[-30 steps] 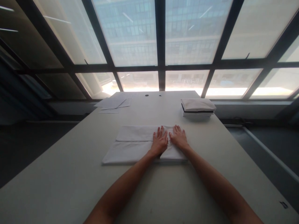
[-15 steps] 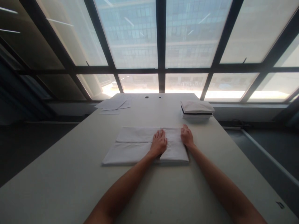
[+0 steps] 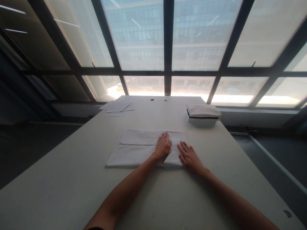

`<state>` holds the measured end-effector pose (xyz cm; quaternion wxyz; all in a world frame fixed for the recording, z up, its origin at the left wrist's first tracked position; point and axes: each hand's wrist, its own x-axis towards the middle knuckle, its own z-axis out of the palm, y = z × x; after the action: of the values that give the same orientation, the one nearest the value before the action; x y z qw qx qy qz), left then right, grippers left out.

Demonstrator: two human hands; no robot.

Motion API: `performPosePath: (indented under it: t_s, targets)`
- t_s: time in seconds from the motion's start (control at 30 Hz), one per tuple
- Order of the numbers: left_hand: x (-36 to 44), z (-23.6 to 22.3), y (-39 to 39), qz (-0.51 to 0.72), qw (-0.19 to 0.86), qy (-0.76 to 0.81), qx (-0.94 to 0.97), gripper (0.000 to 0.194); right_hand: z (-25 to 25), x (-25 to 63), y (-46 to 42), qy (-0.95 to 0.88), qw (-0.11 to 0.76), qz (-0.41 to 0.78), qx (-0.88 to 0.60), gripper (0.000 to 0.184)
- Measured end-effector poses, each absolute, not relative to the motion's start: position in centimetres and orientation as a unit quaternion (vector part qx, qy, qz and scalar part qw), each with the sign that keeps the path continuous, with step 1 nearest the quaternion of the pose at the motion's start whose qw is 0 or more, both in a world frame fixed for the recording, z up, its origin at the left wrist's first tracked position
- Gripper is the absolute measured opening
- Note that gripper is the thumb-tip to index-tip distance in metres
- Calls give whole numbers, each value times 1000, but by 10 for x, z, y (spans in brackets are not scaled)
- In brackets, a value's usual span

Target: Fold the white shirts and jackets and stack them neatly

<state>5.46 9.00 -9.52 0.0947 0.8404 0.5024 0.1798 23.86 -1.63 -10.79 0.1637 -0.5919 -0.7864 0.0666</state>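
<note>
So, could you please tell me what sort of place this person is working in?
Probably an office or similar workroom: a long white table stands before tall, dark-framed windows facing another building, and loose sheets, apparently paper, lie towards its far left.

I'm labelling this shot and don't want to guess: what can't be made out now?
All in the head view:
- White fabric beneath the left hand: hidden by palm and fingers.
- Its near right corner: covered by the right hand.
- Stack: lower layers' upper faces covered by the top piece.
- Papers: any writing too small to tell.
- Dark mark, far right: too small to identify.
- Right upper arm: cut off by the bottom edge.
</note>
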Motion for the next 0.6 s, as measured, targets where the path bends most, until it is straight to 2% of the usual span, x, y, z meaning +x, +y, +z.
performPosePath:
  t_s: [0.1, 0.23, 0.37, 0.6]
  targets:
    - [64, -84, 89, 188, 83, 436, 876, 56, -107, 238, -15, -787, 161, 65, -592, 61]
    - [80, -81, 96, 118, 86, 343, 928, 53, -104, 236, -15, -785, 155, 65, -596, 62]
    - [82, -87, 120, 60, 61, 393, 916, 54, -102, 233, -17, -778, 139, 63, -609, 62]
    - [70, -91, 160, 42, 44, 455, 889, 57, -97, 230, -20, -773, 103, 43, -625, 62]
